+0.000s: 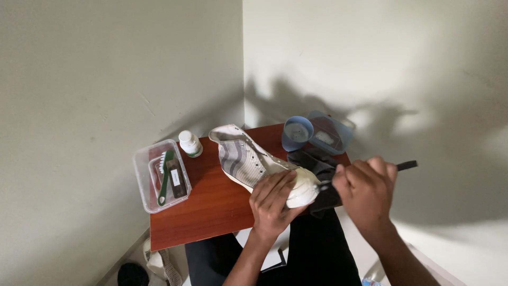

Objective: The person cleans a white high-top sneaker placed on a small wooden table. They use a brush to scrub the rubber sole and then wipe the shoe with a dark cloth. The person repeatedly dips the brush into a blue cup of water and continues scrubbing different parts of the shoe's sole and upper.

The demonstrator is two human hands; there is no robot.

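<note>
From the head view I see my left hand (272,198) laid flat over the toe end of a pale high-top shoe (248,161), fingers spread and pressing on the rubber toe cap, so it grips the shoe from above and steadies it. The shoe lies tilted on its side across the reddish-brown counter (211,209), its open collar pointing toward the far corner of the room and its toe toward me, near the counter's front edge. My right hand (365,190) is closed around a dark-handled brush (405,166), whose handle end sticks out past my knuckles to the right; the working end meets the toe of the shoe just beside my left fingertips, though I cannot make out the bristles clearly. Under and behind my right hand lies a dark cloth (312,161), touching the shoe. At the far side of the counter stand a round blue tub (296,132) and, just beside it, a bluish clear lid or tray (330,132) leaning against it. To the left, a small white bottle (189,143) stands upright near the shoe's collar, and a clear plastic box (160,175) holds a green-handled brush (165,177) and a dark bar.
</note>
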